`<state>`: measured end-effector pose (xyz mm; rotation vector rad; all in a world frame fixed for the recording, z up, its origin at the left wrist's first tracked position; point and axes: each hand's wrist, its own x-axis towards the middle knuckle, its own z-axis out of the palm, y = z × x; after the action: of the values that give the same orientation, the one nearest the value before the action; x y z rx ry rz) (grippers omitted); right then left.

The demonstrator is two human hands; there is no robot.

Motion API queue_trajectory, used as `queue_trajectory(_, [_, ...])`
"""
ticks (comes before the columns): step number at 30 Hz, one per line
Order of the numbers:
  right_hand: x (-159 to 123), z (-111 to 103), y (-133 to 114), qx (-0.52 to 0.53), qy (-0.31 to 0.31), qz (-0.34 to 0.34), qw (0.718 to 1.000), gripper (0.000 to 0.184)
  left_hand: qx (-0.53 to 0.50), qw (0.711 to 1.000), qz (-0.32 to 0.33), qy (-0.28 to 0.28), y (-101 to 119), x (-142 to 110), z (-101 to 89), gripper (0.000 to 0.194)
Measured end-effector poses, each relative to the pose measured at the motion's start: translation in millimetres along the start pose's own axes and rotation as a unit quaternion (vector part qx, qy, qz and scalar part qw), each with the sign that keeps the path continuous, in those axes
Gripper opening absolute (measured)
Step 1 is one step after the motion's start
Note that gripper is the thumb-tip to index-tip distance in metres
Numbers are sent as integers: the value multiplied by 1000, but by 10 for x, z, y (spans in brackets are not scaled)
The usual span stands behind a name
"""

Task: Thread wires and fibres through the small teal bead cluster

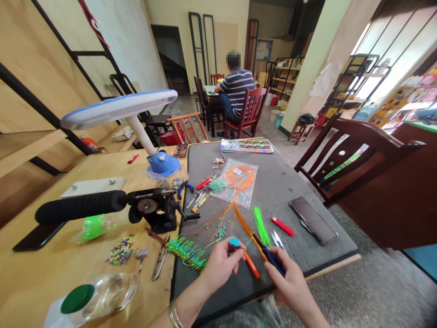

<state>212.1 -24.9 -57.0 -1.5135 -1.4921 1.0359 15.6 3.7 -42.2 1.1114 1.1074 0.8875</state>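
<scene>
My left hand (221, 264) is closed in a pinch on a small piece with a round, bright blue top (234, 242); its lower part is hidden by my fingers. My right hand (288, 273) wraps round pliers (271, 259) with orange and dark blue handles, their tip pointing toward my left hand. A thin green strand (250, 239) shows between the two. Under them on the grey mat (218, 296) lies an orange stick (252, 265). Left of my left hand is a row of green strands with blue beads (186, 251). Bright green strands (261, 224) lie beyond the pliers.
Small scissors (279, 240), a red lighter (282, 226) and a phone (313, 219) lie to the right. Orange line (241, 176) sits in a clear bag ahead. A black vise (157, 207) and a lamp (164, 164) stand left. Someone sits (239, 89) at a far table.
</scene>
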Motion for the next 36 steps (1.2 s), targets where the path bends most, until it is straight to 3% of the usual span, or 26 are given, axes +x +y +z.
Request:
queue_trajectory(2, [58, -184, 117, -149, 80, -35, 985, 33, 16, 1000, 6, 8, 0, 19, -19, 18])
queue_trajectory(5, [182, -412, 371, -325, 223, -63, 917, 37, 38, 999, 9, 7, 35, 31, -36, 18])
queue_trajectory(9, [302, -541, 574, -482, 262, -60, 834, 36, 20, 1000, -13, -1, 65, 21, -23, 19])
queue_trajectory(12, [288, -520, 526, -508, 268, -76, 815, 36, 16, 1000, -14, 8, 53, 14, -19, 21])
queue_trajectory(15, [213, -440, 413, -479, 248, -136, 831, 33, 23, 1000, -4, 19, 43, 22, -28, 24])
queue_trajectory(18, [154, -323, 364, -444, 167, -187, 860, 24, 25, 999, -2, 25, 49, 37, -32, 27])
queue_trajectory(20, [149, -249, 380, -445, 135, -185, 865, 19, 16, 999, -11, 27, 53, 45, -27, 29])
queue_trajectory(26, [223, -213, 411, -466, 181, -126, 857, 20, -45, 998, -43, 21, 30, 49, -3, 35])
queue_trajectory(31, [159, -193, 237, -304, 217, -52, 926, 13, -81, 994, -71, 30, 30, 62, -11, 35])
queue_trajectory(36, [20, 94, -43, -204, 103, -122, 966, 22, -98, 992, -71, 32, 69, 63, -11, 29])
